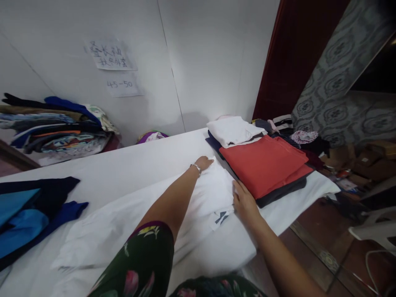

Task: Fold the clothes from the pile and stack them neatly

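A white garment (213,189) lies stretched along the white-covered table, partly folded at its right end. A small dark print shows on its near side. My left hand (204,163), with a bracelet at the wrist, is closed on the far corner of the folded part. At the right edge, my right hand (243,201) has its fingers bent around the cloth, thumb side partly hidden. Just right of that hand sits a stack of folded clothes, with a red garment (262,163) and a white folded piece (233,131) on top.
Blue and black clothes (27,218) lie at the table's left. A tall clothes pile (58,123) stands at the back left. Handwritten paper signs (113,55) hang on the wall. Beyond the right end are more clothes (305,137), cardboard boxes (371,159) and a white plastic chair (375,227).
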`<state>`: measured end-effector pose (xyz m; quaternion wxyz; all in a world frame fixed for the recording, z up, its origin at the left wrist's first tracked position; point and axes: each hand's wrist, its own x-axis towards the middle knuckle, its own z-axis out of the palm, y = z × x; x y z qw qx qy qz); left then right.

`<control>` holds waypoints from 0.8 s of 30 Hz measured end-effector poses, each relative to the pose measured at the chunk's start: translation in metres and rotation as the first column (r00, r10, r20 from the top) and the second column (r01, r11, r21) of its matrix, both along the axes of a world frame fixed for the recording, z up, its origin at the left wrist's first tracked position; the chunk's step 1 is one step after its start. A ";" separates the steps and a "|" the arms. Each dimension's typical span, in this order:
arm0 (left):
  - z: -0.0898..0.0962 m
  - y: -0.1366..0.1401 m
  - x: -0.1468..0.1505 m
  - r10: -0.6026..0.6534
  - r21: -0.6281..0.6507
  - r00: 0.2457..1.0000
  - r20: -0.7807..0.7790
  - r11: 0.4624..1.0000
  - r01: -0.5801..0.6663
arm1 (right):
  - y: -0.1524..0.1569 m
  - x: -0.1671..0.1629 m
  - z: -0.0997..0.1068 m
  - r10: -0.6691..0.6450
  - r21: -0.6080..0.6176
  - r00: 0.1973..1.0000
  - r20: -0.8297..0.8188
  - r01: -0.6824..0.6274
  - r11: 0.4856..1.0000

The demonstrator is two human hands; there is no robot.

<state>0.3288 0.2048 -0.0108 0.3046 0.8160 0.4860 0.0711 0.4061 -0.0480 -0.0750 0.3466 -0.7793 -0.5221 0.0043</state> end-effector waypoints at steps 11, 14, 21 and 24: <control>-0.027 -0.010 0.007 0.047 0.116 0.997 0.058 0.992 -0.054 | -0.014 -0.008 0.017 -0.017 -0.187 0.986 0.164 0.048 0.981; -0.017 -0.008 0.006 0.031 0.135 0.998 0.058 0.990 -0.039 | -0.014 -0.008 0.017 -0.032 -0.193 0.984 0.175 0.066 0.979; 0.016 -0.043 -0.032 -0.192 0.394 0.979 0.071 0.907 0.149 | -0.016 -0.006 0.010 -0.042 -0.117 0.978 0.204 0.067 0.991; -0.003 -0.071 -0.053 -0.387 0.486 0.914 -0.118 0.780 0.393 | -0.015 -0.005 0.007 -0.016 -0.080 0.975 0.223 0.034 0.996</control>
